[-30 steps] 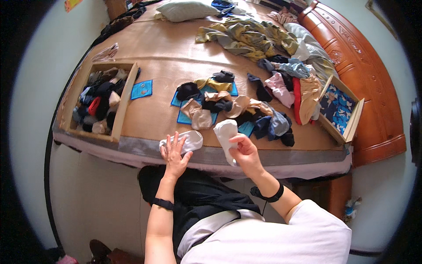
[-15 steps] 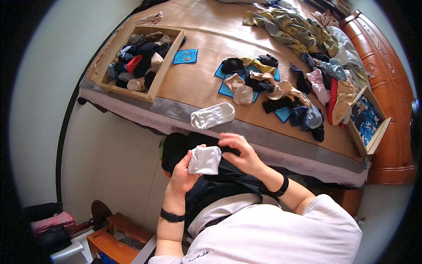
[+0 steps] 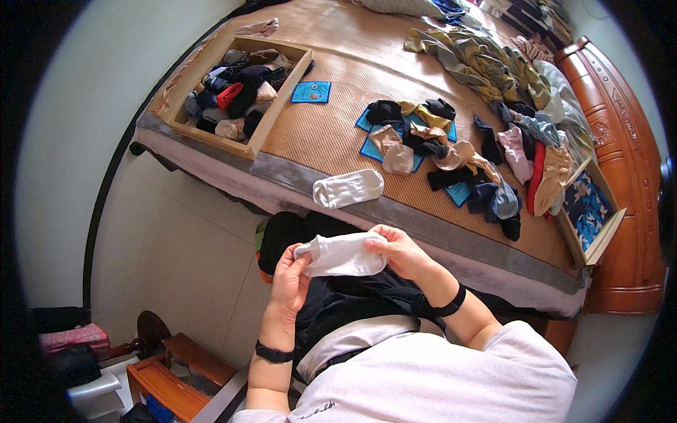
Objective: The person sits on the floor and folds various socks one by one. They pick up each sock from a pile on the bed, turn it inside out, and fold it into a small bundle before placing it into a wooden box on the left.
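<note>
A white sock [image 3: 340, 254] is stretched out level between my two hands, above my lap. My left hand [image 3: 290, 273] pinches its left end between thumb and fingers, and my right hand [image 3: 399, 252] grips the right end, thumb on top. Just beyond, at the near edge of the bed, lies another white sock [image 3: 348, 189], flat and untouched by either hand.
On the bed's woven mat [image 3: 303, 141], a wooden box [image 3: 248, 150] full of rolled socks stands at left. Loose socks [image 3: 486, 166] lie heaped centre right, some over blue packets [image 3: 367, 149]. A blue packet [image 3: 311, 92] and an open drawer-like box [image 3: 592, 211] are farther out.
The sock was folded into a small square in my left hand, with my right hand apart and open. Now it is drawn out lengthwise and my right hand has taken its other end.
</note>
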The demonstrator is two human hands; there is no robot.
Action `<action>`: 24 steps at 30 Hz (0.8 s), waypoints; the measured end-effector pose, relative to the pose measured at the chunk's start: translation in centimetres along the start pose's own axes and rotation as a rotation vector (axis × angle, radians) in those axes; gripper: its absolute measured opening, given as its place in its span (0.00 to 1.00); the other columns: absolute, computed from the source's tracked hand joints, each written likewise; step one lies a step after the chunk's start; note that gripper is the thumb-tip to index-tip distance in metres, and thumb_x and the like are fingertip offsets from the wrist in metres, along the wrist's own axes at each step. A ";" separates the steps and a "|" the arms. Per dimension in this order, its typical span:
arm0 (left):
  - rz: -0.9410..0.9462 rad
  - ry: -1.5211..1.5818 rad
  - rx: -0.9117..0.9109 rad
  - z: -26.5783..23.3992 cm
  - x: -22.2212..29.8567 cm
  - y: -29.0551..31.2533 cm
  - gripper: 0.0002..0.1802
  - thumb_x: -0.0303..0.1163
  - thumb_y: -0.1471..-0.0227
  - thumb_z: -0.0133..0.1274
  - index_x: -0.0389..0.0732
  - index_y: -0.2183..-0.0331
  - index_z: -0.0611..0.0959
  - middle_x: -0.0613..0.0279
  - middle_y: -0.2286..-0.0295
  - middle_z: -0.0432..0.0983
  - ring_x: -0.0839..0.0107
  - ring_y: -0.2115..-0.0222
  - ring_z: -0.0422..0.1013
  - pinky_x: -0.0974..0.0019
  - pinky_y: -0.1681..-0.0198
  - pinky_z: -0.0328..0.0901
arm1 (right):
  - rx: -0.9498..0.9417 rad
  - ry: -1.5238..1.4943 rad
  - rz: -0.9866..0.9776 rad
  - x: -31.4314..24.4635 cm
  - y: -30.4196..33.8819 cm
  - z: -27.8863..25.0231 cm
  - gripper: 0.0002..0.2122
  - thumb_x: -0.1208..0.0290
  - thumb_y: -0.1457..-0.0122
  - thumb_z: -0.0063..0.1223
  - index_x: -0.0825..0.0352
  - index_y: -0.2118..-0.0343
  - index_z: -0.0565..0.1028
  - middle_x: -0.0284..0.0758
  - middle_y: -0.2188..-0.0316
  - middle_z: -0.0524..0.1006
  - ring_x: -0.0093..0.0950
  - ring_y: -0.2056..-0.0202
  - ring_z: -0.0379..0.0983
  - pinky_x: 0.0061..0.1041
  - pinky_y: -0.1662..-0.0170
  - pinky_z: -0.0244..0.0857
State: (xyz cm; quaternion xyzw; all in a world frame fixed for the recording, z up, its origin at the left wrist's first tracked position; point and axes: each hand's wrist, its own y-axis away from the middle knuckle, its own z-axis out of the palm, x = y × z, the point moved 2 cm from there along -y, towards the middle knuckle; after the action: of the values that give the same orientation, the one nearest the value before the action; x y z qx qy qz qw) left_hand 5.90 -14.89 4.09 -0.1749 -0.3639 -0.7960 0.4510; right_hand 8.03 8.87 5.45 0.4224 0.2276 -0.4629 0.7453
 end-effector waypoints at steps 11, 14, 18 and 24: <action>-0.054 0.303 -0.064 3.0 1.6 0.9 0.05 0.31 0.43 0.50 0.51 0.63 0.77 0.67 0.63 0.77 0.71 0.58 0.73 0.64 0.56 0.71 | 0.040 -0.395 0.040 -1.3 -0.1 -0.5 0.08 0.69 0.38 0.51 0.65 0.59 0.73 0.30 0.64 0.77 0.22 0.63 0.75 0.24 0.59 0.72; -0.083 0.291 -0.106 3.5 0.6 0.5 0.04 0.31 0.43 0.51 0.51 0.63 0.77 0.67 0.63 0.77 0.72 0.58 0.73 0.65 0.57 0.71 | 0.010 -0.438 0.054 -1.9 0.0 0.7 0.08 0.69 0.38 0.49 0.63 0.58 0.72 0.30 0.64 0.76 0.23 0.62 0.75 0.26 0.58 0.73; -0.128 0.162 -0.247 4.0 0.2 0.6 0.07 0.31 0.42 0.50 0.46 0.60 0.77 0.67 0.62 0.76 0.74 0.59 0.73 0.70 0.57 0.68 | 0.079 -0.470 -0.046 -2.3 -0.4 0.6 0.07 0.66 0.37 0.48 0.61 0.59 0.71 0.30 0.66 0.75 0.22 0.65 0.75 0.26 0.63 0.74; -0.160 -0.420 -0.212 3.8 0.2 0.0 0.13 0.30 0.43 0.51 0.39 0.56 0.75 0.66 0.62 0.75 0.78 0.61 0.71 0.71 0.55 0.65 | 0.035 -0.309 -0.047 -3.5 0.8 0.7 0.05 0.65 0.37 0.49 0.58 0.61 0.72 0.26 0.70 0.74 0.19 0.68 0.74 0.22 0.68 0.71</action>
State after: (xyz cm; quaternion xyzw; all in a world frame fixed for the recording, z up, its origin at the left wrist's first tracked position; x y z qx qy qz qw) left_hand 5.63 -12.23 6.78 -0.3535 -0.3768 -0.8091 0.2802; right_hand 7.04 10.20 8.67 0.3535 0.1118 -0.5434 0.7532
